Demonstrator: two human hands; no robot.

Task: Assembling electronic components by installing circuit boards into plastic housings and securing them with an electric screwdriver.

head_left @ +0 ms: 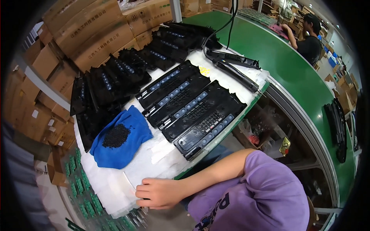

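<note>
My right hand [158, 193], reaching in from the purple sleeve, rests at the near edge of the white sheet [165, 158] on the bench. Its fingers are curled with the tips hidden; whatever they may hold cannot be made out. My left hand is out of view. Beyond the right hand lies a blue cloth [135, 144] with a heap of tiny black pieces [116, 136] on it. Several long black plastic housings [210, 125], with rows of round bluish parts, lie side by side past the cloth. A black corded electric screwdriver [236, 75] lies at the far right.
More black housings [111, 75] are piled along the far left. Cardboard boxes [96, 34] stack behind them. Green circuit boards [79, 181] sit low at left. A green conveyor [293, 82] curves along the right, carrying black parts [335, 129]. A co-worker [309, 40] sits beyond it.
</note>
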